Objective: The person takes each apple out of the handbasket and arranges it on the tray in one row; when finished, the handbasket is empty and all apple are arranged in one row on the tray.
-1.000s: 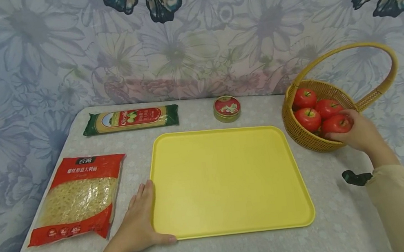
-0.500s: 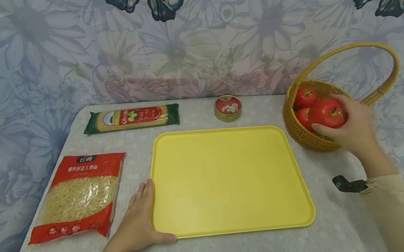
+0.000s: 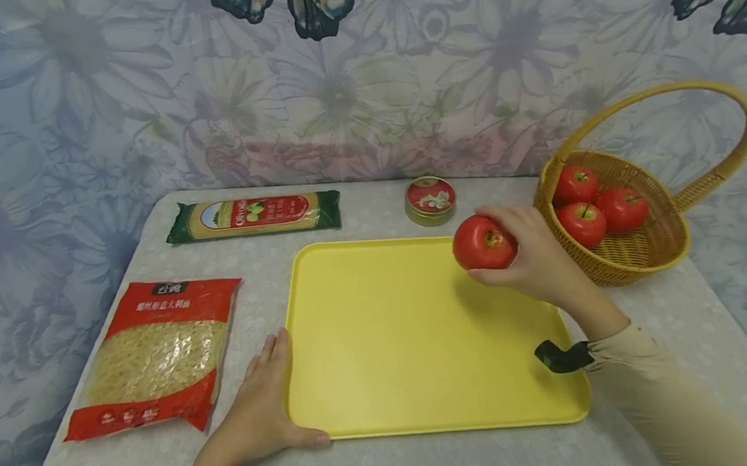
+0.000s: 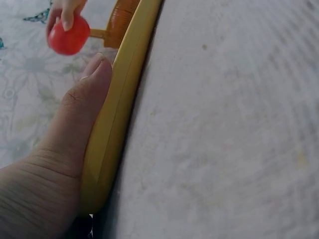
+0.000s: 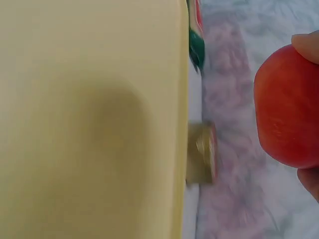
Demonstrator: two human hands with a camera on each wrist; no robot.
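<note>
A red apple (image 3: 483, 243) is held above the back right part of the yellow tray (image 3: 398, 337), its shadow on the tray below. My right hand (image 3: 536, 257) grips it between thumb and fingers; the right wrist view shows the apple (image 5: 289, 109) with fingertips on two sides. At the tray's front left corner rests my left hand (image 3: 264, 400), fingers straight along the left edge and thumb at the front edge. In the left wrist view the thumb (image 4: 79, 104) lies against the tray's rim (image 4: 117, 109).
A wicker basket (image 3: 652, 253) with a tall handle stands at the right, holding several red apples. Behind the tray are a round red-topped tin (image 3: 430, 200) and a long green-ended spaghetti packet (image 3: 252, 216). Left of the tray lies a red bag of pasta (image 3: 154, 355).
My right hand has lifted one apple out of the basket and carried it left over the tray. The left hand has stayed at the tray's corner.
</note>
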